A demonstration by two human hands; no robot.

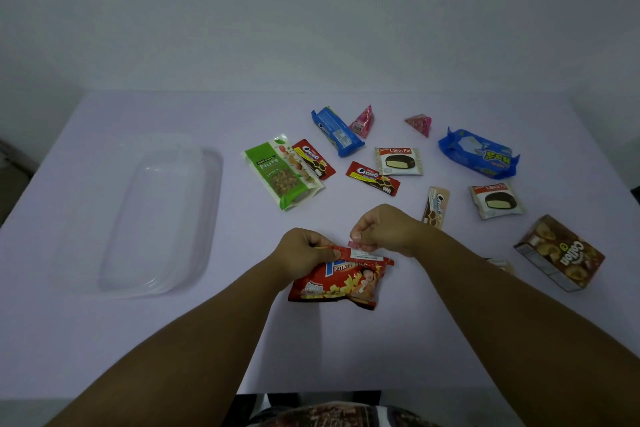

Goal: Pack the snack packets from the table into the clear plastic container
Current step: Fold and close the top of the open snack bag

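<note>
A red potato snack bag (pixel 341 282) lies on the table near its front middle. My left hand (pixel 304 253) pinches the bag's top left corner. My right hand (pixel 384 229) pinches the top edge a little to the right. The clear plastic container (pixel 159 215) sits empty at the left. Further back lie a green nuts pouch (pixel 282 170), two red cream-cookie packets (pixel 313 159) (pixel 373 178), a blue cookie roll (pixel 337 131), two pink triangular packets (pixel 363 121) (pixel 419 124), two Choco Pie packets (pixel 399 161) (pixel 496 200) and a blue bag (pixel 479 153).
A brown Collon box (pixel 561 251) stands at the right, and a tan cookie packet (pixel 435 206) lies just behind my right wrist. Another small packet (pixel 500 265) peeks out from under my right forearm. The white table (pixel 104 340) ends at a wall behind.
</note>
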